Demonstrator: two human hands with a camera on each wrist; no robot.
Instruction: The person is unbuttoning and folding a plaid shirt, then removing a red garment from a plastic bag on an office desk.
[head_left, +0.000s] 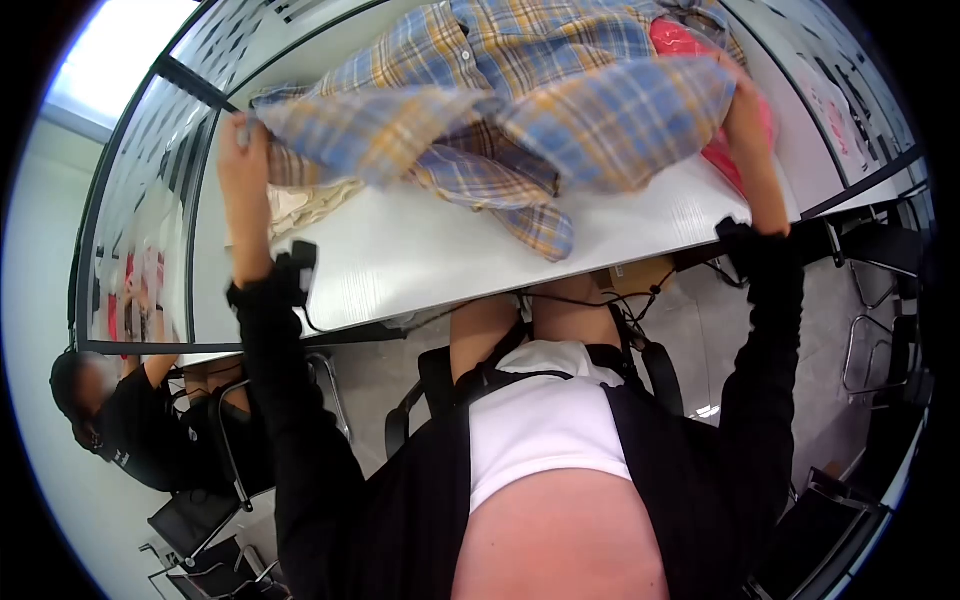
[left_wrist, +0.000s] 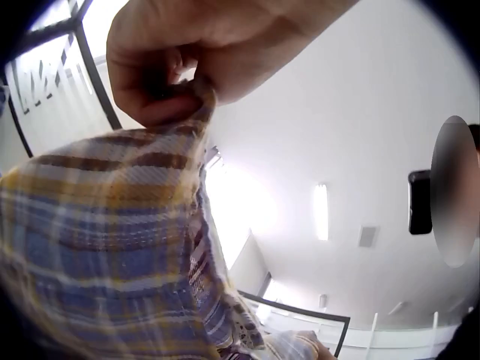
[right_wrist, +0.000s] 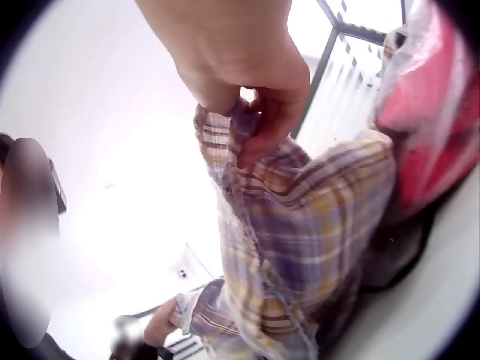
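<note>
Left hand [head_left: 238, 150] and right hand [head_left: 745, 108] each pinch an edge of the plaid shirt [head_left: 500, 110], which hangs spread just above the white desk [head_left: 420, 260]. Level, taut pinches should lay it flat, short of the red packet [head_left: 680, 40] beyond.

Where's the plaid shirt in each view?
Head: plaid shirt top centre, spread above the white table.
Left wrist: lower left, hanging from the left hand.
Right wrist: centre, pinched by the right hand.
Shared landmark: black-framed glass partition.
</note>
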